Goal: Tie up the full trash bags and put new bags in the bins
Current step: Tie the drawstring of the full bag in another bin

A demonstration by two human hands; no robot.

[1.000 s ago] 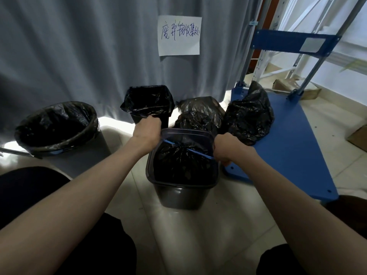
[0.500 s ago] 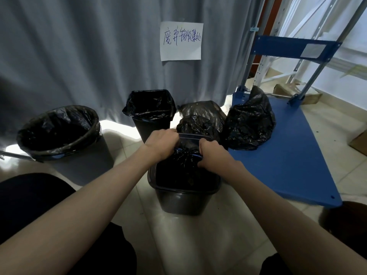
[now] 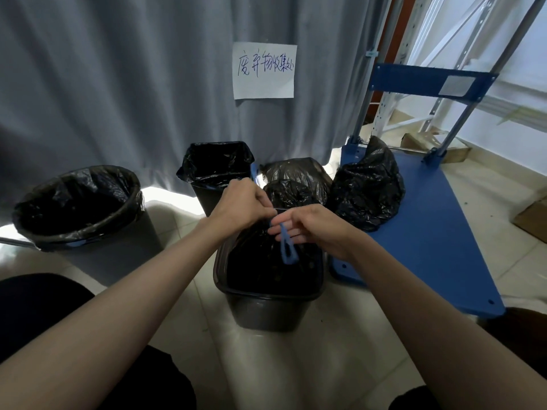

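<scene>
Fingers of the left hand (image 3: 241, 204) are curled tight around the gathered neck of the black bag, and those of the right hand (image 3: 313, 229) are loosely bent, pinching the blue drawstring (image 3: 286, 247), whose loop hangs down below them. Both hands meet above the near bin.

Behind everything hangs a grey curtain (image 3: 118, 84), filling the far side of the scene. A blue platform cart (image 3: 438, 247) stands at the right, its handle frame rising at the far end. At the left sits a round bin (image 3: 88, 220) lined with a black bag folded over its rim. Nearest the person is the rectangular bin (image 3: 266, 303), and the full trash bag (image 3: 257, 261) being tied is inside it, its top pulled up to the hands. A second rectangular bin (image 3: 217, 170), freshly lined, stands just beyond, close to the curtain. A tied bag (image 3: 367, 187) rests on the far end of the cart, and two more tied bags (image 3: 296, 182) lie on the floor between it and the lined bin. A paper sign (image 3: 264, 71) with handwriting is stuck to the curtain.
</scene>
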